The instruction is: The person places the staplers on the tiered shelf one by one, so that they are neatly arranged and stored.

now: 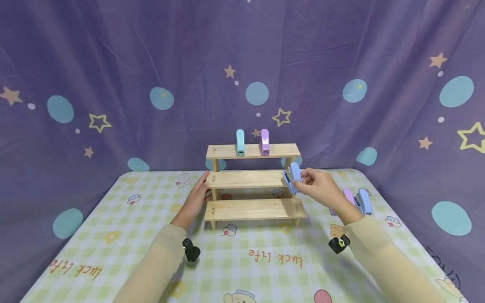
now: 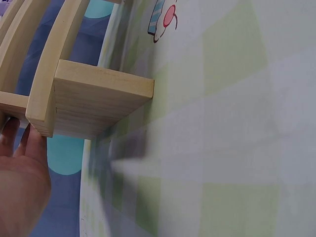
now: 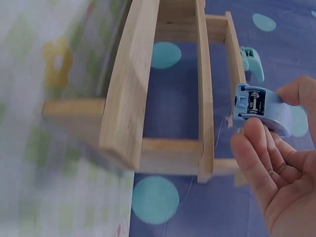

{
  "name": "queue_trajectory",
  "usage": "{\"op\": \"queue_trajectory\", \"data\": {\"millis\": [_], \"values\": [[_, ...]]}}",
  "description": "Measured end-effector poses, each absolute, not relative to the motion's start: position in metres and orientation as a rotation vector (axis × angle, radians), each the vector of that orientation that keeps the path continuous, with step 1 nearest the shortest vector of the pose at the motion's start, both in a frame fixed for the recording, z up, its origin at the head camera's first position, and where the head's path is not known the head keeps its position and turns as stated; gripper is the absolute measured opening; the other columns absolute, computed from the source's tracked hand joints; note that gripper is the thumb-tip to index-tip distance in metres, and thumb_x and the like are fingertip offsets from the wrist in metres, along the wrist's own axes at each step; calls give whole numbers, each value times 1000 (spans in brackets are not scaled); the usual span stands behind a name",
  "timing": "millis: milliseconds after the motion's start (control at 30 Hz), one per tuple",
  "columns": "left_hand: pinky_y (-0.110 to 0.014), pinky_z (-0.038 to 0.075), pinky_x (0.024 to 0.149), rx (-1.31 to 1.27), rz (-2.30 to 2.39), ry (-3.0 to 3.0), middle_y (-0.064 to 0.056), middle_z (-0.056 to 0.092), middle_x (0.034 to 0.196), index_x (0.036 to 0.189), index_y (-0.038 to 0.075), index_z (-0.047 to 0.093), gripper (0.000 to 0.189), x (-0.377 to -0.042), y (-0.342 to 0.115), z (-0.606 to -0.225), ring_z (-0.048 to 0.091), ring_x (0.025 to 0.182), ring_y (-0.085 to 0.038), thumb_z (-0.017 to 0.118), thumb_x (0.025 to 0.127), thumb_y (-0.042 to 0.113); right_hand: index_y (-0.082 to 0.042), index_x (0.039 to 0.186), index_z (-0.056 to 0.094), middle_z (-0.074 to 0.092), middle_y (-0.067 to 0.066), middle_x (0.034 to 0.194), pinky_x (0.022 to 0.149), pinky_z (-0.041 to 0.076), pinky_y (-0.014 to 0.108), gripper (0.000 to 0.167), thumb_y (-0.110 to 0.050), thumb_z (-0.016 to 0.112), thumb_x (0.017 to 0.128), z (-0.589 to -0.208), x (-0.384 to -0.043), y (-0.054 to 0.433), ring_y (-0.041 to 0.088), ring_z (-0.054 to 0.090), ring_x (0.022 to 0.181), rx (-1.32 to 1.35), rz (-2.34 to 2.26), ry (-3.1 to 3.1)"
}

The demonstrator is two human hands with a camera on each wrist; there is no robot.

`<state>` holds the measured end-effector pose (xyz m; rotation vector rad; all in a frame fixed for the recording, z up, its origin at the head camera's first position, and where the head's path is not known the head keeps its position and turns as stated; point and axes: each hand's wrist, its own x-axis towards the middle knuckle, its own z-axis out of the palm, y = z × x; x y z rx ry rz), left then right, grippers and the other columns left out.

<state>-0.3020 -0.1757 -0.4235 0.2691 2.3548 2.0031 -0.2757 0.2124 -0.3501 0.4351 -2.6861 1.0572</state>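
Observation:
A three-tier wooden shelf rack (image 1: 250, 209) stands on the table. My right hand (image 1: 322, 185) pinches a blue hole punch (image 1: 292, 176) between thumb and fingers, at the right end of the middle tier; the right wrist view shows the spring inside the punch (image 3: 261, 109). Whether it touches the board I cannot tell. My left hand (image 1: 195, 202) rests against the left end of the middle tier with its fingers fairly straight. On the top tier stand a teal hole punch (image 1: 240, 142) and, right of it, a purple hole punch (image 1: 265, 142).
Beside the right forearm, another blue hole punch (image 1: 364, 201) and a purple one (image 1: 348, 195) stand on the table, partly hidden by the arm. A checked cloth (image 1: 151, 219) covers the table. Behind hangs a purple curtain (image 1: 204, 54) with stars and dots.

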Motion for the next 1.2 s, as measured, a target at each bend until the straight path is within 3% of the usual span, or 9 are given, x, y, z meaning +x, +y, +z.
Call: {"op": "queue_trajectory", "data": {"millis": [300, 700, 1000, 1200], "values": [[-51, 30, 117, 277, 1998, 2363, -4, 13, 166, 162, 35, 12, 55, -302, -177, -424, 28, 146, -35, 30, 111, 41, -2, 112, 68, 68, 2, 88, 71, 54, 35, 40, -36, 72, 91, -350, -282, 180, 17, 63, 79, 498, 1129, -2689], [-50, 30, 117, 259, 2011, 2334, -2, 13, 166, 162, 34, 12, 55, -303, -176, -423, 28, 146, -35, 31, 110, 42, -4, 105, 67, 67, 1, 81, 62, 54, 32, 32, -31, 73, 90, -350, -293, 136, 17, 61, 68, 574, 1223, -2666], [-52, 27, 118, 266, 2016, 2279, -10, 8, 167, 163, 20, 7, 55, -288, -172, -399, 23, 147, -39, 28, 112, 26, -7, 100, 67, 65, 0, 80, 63, 50, 31, 31, -36, 72, 90, -351, -302, 106, 16, 57, 69, 575, 1207, -2691], [-51, 27, 118, 271, 2033, 2294, -6, 9, 167, 163, 27, 10, 55, -297, -175, -414, 23, 147, -38, 29, 112, 32, -7, 100, 66, 64, 1, 80, 61, 47, 29, 31, -36, 73, 90, -352, -306, 92, 16, 55, 69, 554, 1241, -2698]]}}
